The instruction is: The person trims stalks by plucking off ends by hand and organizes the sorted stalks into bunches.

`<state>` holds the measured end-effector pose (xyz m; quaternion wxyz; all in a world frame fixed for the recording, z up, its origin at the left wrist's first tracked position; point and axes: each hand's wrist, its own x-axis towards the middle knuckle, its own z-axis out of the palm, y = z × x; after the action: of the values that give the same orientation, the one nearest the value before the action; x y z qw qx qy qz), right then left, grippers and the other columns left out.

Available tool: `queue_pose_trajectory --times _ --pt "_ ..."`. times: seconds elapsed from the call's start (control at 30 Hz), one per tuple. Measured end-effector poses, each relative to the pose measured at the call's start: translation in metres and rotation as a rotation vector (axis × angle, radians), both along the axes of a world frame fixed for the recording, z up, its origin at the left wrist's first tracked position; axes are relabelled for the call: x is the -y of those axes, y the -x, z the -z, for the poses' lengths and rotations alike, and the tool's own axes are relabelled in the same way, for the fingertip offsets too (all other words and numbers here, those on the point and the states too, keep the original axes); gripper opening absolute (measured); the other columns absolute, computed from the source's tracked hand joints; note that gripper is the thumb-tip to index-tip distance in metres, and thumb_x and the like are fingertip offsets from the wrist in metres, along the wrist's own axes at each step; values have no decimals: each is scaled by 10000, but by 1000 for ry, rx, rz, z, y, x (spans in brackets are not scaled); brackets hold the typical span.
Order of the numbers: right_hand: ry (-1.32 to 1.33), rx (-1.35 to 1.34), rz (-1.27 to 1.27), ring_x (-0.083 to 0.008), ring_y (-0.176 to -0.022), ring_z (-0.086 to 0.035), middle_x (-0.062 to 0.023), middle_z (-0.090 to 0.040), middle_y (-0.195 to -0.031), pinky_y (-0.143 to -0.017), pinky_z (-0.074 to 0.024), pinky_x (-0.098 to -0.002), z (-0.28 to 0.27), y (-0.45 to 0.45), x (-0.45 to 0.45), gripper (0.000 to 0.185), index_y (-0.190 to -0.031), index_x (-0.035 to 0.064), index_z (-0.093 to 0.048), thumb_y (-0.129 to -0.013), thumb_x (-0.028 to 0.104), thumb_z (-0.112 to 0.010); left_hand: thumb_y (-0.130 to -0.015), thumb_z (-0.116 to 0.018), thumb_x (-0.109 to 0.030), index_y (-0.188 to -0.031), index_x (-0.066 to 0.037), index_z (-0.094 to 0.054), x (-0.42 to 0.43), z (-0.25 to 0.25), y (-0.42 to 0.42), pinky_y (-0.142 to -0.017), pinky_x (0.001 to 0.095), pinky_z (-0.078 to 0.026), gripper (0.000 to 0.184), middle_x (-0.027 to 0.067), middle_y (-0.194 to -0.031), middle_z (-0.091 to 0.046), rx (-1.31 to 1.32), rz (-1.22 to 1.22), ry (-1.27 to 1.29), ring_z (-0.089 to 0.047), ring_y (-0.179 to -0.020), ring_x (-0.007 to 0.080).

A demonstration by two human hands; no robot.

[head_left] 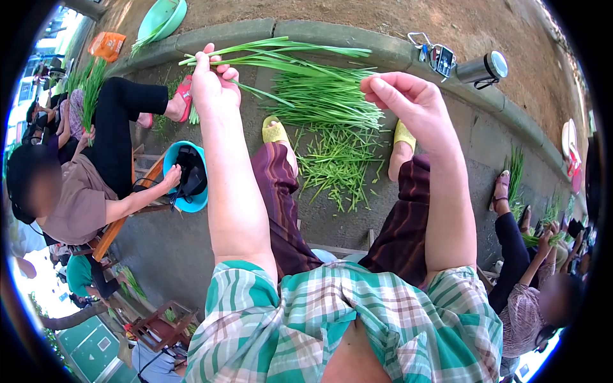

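Note:
My left hand (217, 83) is closed around a small bunch of garlic chives (287, 48), whose long green leaves spread out to the right. My right hand (408, 99) is in a pinch, thumb against fingers, at the far ends of some of these strands. Below them on the ground lies a thick pile of garlic chives (325, 102), stems side by side. Short cut-off green pieces (335, 166) are scattered between my feet, which are in yellow slippers (274, 131). What exactly sits between my right fingertips is partly hidden.
On the left, a seated person reaches into a blue bucket (198, 201) with a black bag in it. A stone curb (223, 38) runs behind the pile, carrying a metal tumbler (482, 69) and a phone (442, 60). A green basin (163, 19) is beyond. More people sit at right.

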<state>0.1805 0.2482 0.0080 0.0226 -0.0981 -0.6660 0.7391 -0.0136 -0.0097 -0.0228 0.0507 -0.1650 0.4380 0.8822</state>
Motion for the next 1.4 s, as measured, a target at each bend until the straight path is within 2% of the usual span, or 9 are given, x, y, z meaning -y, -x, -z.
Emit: queue_pose_trajectory --times 0.07,0.3,0.37,0.43,0.6,0.73,0.93,1.17,1.4 --pt "-145 58 80 -93 -878 -645 -54 -712 -927 -811 -509 -238 5 3 2 260 -1060 -18 -696 -940 205 -636 -1020 -476 -308 -1126 -66 -588 1 2 1 -499 242 -332 287 -26 -754 -521 3 -15 8 -411 -585 86" --pt "-168 170 58 -96 -865 -639 -64 -703 -944 -791 -505 -245 17 5 4 325 -1123 -27 -663 -930 234 -647 -1021 -472 -319 -1121 -70 -583 3 3 1 -500 244 -339 291 -18 -753 -518 -4 -10 -46 -418 -585 91" --pt "-115 165 12 -123 -940 -643 -93 -685 -1065 -846 -516 -267 14 5 9 377 -1221 -23 -606 -951 240 -622 -1021 -472 -301 -1117 -64 -590 1 1 -1 -506 245 -340 282 -16 -752 -523 -18 5 -67 -422 -591 92" --pt "-75 171 15 -133 -951 -645 -102 -683 -1078 -845 -527 -282 5 8 15 411 -1245 -14 -590 -942 260 -638 -1021 -473 -284 -1114 -59 -597 -2 -1 -2 -513 245 -340 273 -13 -750 -528 -31 21 -90 -425 -597 94" --pt "242 186 90 -116 -850 -663 -75 -696 -964 -763 -561 -255 3 14 18 344 -1131 -13 -650 -913 251 -678 -1033 -443 -274 -1144 -51 -574 -6 -3 -4 -516 249 -351 282 -5 -770 -537 -81 57 -125 -435 -600 94" --pt "263 171 56 -105 -803 -666 -65 -696 -931 -739 -570 -241 10 15 15 287 -1085 -19 -666 -905 203 -687 -1039 -427 -269 -1160 -53 -562 -6 -3 -4 -528 246 -356 282 -5 -785 -531 -129 100 -165 -434 -612 91" --pt "46 221 -20 -57 -669 -591 -28 -664 -756 -622 -496 -207 11 12 21 211 -1032 -54 -666 -899 109 -676 -1034 -442 -274 -1194 -52 -539 -5 -6 -5 -552 234 -368 290 -6 -815 -507 -237 185 -254 -436 -682 88" --pt "-156 301 -20 -62 -647 -588 -31 -661 -738 -587 -482 -229 16 12 21 197 -953 -35 -670 -897 153 -680 -1033 -443 -278 -1206 -41 -537 -7 -8 -5 -564 234 -371 308 6 -813 -499 -358 269 -306 -425 -703 114" --pt "-146 204 61 -63 -637 -592 -19 -649 -725 -579 -482 -222 31 13 22 198 -923 -24 -656 -908 173 -673 -1031 -444 -282 -1197 -45 -551 -8 -10 -7 -573 242 -372 308 8 -813 -498 -373 299 -356 -416 -711 114"
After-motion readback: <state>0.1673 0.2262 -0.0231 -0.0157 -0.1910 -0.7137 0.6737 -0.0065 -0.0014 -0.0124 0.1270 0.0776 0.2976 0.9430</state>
